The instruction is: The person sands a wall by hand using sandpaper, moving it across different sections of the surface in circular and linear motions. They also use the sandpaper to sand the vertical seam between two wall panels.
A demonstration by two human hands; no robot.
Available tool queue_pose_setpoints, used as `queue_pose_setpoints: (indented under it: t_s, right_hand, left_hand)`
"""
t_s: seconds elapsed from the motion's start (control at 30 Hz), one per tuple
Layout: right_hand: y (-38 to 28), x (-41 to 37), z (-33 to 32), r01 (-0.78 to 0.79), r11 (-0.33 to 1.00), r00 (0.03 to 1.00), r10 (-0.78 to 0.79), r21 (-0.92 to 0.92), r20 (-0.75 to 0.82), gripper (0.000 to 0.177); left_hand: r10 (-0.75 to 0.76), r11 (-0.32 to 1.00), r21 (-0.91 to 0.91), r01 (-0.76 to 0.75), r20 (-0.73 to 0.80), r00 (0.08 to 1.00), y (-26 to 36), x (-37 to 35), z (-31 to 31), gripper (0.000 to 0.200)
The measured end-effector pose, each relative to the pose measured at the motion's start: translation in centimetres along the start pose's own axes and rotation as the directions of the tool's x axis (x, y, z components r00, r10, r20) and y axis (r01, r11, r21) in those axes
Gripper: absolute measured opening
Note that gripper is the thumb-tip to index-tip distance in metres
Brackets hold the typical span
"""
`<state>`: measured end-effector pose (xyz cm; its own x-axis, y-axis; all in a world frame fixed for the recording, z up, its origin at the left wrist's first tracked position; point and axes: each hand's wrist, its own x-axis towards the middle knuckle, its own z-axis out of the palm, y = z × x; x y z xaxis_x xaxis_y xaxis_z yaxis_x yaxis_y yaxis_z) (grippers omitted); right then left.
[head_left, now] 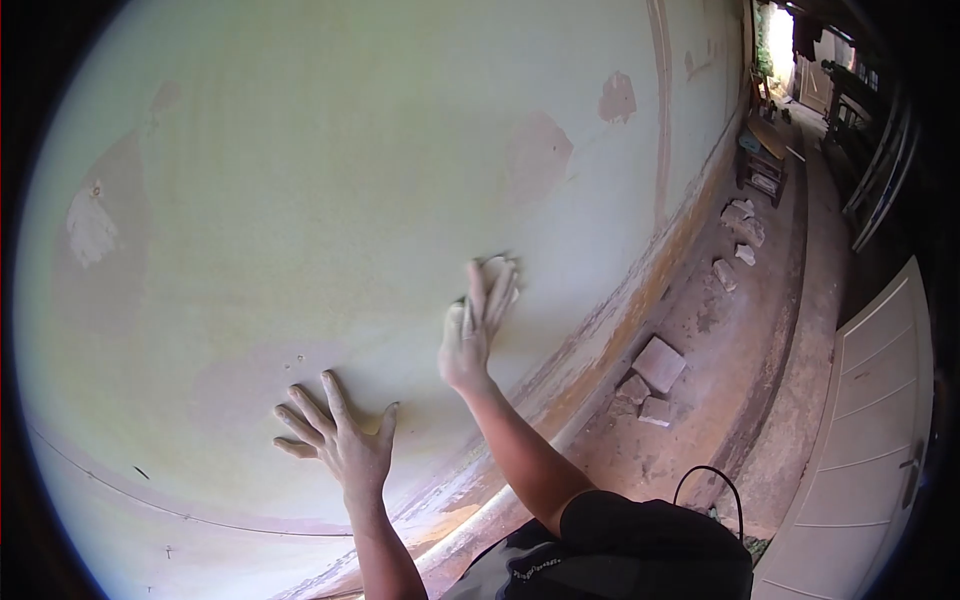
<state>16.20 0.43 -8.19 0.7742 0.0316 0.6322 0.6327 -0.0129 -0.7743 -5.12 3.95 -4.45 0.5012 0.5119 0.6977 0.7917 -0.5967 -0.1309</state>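
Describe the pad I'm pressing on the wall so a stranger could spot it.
Start at the big pale green wall. Low in its middle, the right hand presses a small whitish pad flat against it. The left hand, spread just below, holds nothing.

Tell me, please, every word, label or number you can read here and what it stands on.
Black garment: a small white print, too small and blurred to read.
Wall, sanding pad under the right hand, white door: no text visible.
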Motion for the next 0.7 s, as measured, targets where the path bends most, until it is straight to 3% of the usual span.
queue_pose_setpoints:
  t_s: [0.03, 0.1, 0.2, 0.27, 0.37, 0.4, 0.43, 0.47, 0.53, 0.63, 0.67, 0.7]
  right_hand:
    - [-0.2, -0.4, 0.0, -0.013, 1.000, 1.000, 0.013, -0.009, -0.005, 0.064]
    - [-0.4, -0.9, 0.0, 0.183, 0.982, 0.982, -0.184, 0.038, 0.043, 0.058]
    - [5.0, -1.5, -0.6, 0.175, 0.985, 0.982, -0.174, 0.005, 0.073, 0.060]
    - [9.8, -3.0, -1.2, 0.048, 0.998, 0.999, -0.049, 0.044, 0.016, 0.063]
    - [18.1, -5.9, -0.2, -0.015, 0.989, 0.998, 0.025, 0.148, -0.062, 0.062]
    - [20.6, -6.8, 0.5, -0.207, 0.933, 0.970, 0.235, 0.296, -0.065, 0.065]
    - [20.5, -6.7, 0.1, -0.376, 0.818, 0.899, 0.435, 0.434, -0.040, 0.068]
    - [20.2, -6.4, 0.3, -0.370, 0.823, 0.903, 0.428, 0.432, -0.042, 0.068]
    - [12.7, -3.4, 0.3, -0.309, 0.937, 0.940, 0.327, 0.165, -0.096, 0.070]
    - [1.5, -1.3, -0.2, -0.051, 0.997, 0.998, 0.049, 0.060, 0.031, 0.066]
    - [-0.3, -1.5, -0.3, 0.054, 0.999, 0.994, -0.054, 0.003, 0.093, 0.065]
    - [0.1, -1.8, -0.4, 0.051, 0.999, 0.994, -0.050, 0.000, 0.092, 0.065]
  left_hand:
    - [-0.011, 1.000, 0.000, 0.011, 0.014, 1.000, 0.2, 0.1, -0.3, 0.120]
    - [0.005, 1.000, 0.007, -0.005, -0.003, 1.000, 0.2, -0.1, -0.1, 0.121]
    - [0.021, 1.000, 0.022, -0.020, -0.038, 0.999, 0.2, 0.4, 0.4, 0.121]
    - [0.023, 0.999, 0.036, -0.022, -0.031, 0.999, 0.0, 0.0, 0.2, 0.121]
    - [0.033, 0.999, 0.016, -0.032, -0.049, 0.998, 0.0, 0.0, 0.2, 0.119]
    - [0.024, 1.000, 0.013, -0.023, -0.045, 0.999, 0.0, -0.1, 0.1, 0.119]
    - [0.028, 1.000, 0.008, -0.028, -0.039, 0.999, 0.0, 0.0, 0.1, 0.118]
    - [0.035, 0.999, 0.000, -0.035, -0.039, 0.999, 0.0, 0.1, 0.1, 0.117]
    - [0.049, 0.999, -0.015, -0.050, -0.061, 0.997, 0.0, 0.1, 0.1, 0.115]
    - [-0.016, 0.999, -0.042, 0.016, -0.013, 1.000, 0.3, 0.1, -0.2, 0.115]
    - [-0.010, 0.999, -0.046, 0.010, -0.007, 1.000, 0.4, 0.0, -0.2, 0.115]
    - [-0.016, 0.999, -0.046, 0.016, -0.001, 1.000, 0.4, 0.0, -0.2, 0.115]
